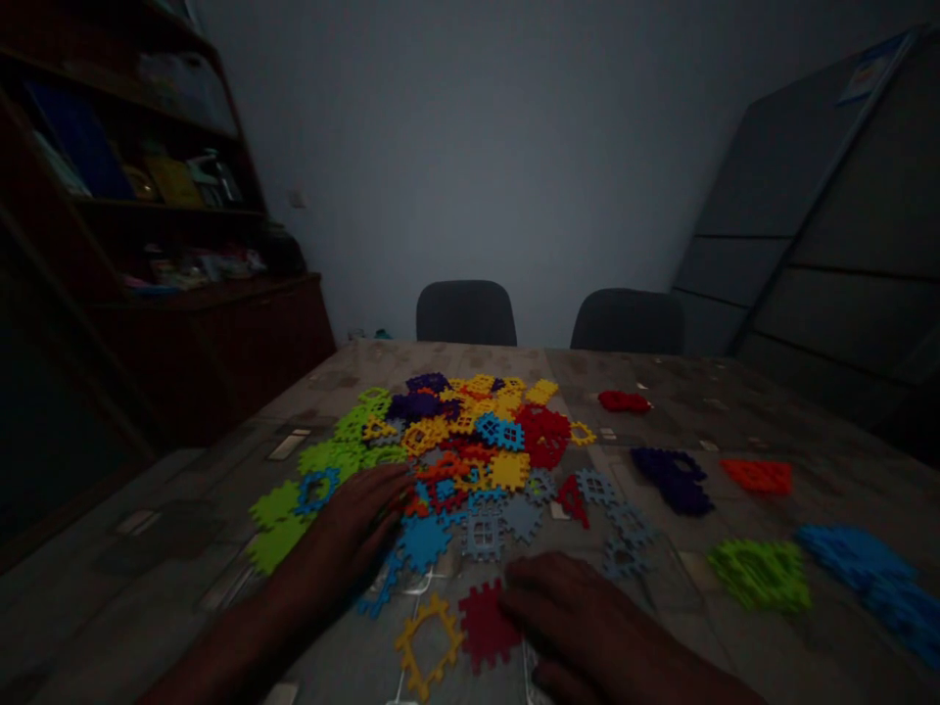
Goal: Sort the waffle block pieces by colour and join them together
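A large heap of toothed plastic building pieces [462, 421] in several colours spreads over the table. My left hand [367, 514] reaches into its near left side, thumb apart from the fingers. The fingertips meet orange and red pieces; contact details are dim. Just right of it is a blue piece [426, 541]. Palm down, my right hand [577, 612] has its fingertips on the right edge of a flat red square piece [486, 625], thumb spread lower down. Beside that square lies a yellow ring-shaped piece [428, 641]. Grey window pieces [483, 534] lie beyond.
Separate groups sit on the right: purple pieces [672, 480], orange pieces [758, 477], green pieces [760, 575], blue pieces [859, 563] and, farther back, red pieces [624, 401]. Two chairs [466, 311] stand behind the patterned table [602, 367]. A dark shelf unit [212, 323] is at left.
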`<state>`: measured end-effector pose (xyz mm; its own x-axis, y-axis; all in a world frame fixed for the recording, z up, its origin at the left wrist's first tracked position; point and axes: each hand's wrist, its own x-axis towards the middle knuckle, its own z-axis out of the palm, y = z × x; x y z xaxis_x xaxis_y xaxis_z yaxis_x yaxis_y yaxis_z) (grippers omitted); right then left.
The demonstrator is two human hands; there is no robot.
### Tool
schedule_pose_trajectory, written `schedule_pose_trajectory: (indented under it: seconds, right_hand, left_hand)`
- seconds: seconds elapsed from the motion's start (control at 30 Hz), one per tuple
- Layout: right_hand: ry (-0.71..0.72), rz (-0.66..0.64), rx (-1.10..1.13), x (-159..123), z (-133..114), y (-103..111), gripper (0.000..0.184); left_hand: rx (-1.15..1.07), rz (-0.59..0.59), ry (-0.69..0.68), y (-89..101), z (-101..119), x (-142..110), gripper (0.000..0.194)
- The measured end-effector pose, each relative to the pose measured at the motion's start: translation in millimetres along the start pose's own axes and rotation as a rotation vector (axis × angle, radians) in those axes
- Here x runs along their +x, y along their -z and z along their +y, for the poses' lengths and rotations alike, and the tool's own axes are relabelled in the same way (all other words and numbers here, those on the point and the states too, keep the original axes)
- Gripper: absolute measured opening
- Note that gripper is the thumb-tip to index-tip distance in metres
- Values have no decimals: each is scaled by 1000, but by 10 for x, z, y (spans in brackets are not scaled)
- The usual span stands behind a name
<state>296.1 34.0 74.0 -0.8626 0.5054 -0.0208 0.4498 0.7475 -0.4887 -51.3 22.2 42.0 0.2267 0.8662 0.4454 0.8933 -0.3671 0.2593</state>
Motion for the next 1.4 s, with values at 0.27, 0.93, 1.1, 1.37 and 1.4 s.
schedule_pose_trajectory:
  seconds: [0.27,0.93,1.1,1.37,1.4]
  right_hand:
    - [-213,-36,-22,199,-198,-281,80]
    - [-288,335,-151,-79,461,-143,49]
    - [-228,428,-252,-96,745,-239,46]
    - [-137,476,-190,-127,761,-183,39]
    - [-165,499,-179,-130,780,-146,38]
  left_hand:
    - [-47,53,-180,104,123,41,32]
    - [-138,-215,-195,-117,534,-68,19]
    - [72,-105,-37,-285,363,68,37]
    - [130,-194,54,-280,550,514,21]
    - [127,-193,60,-290,548,552,20]
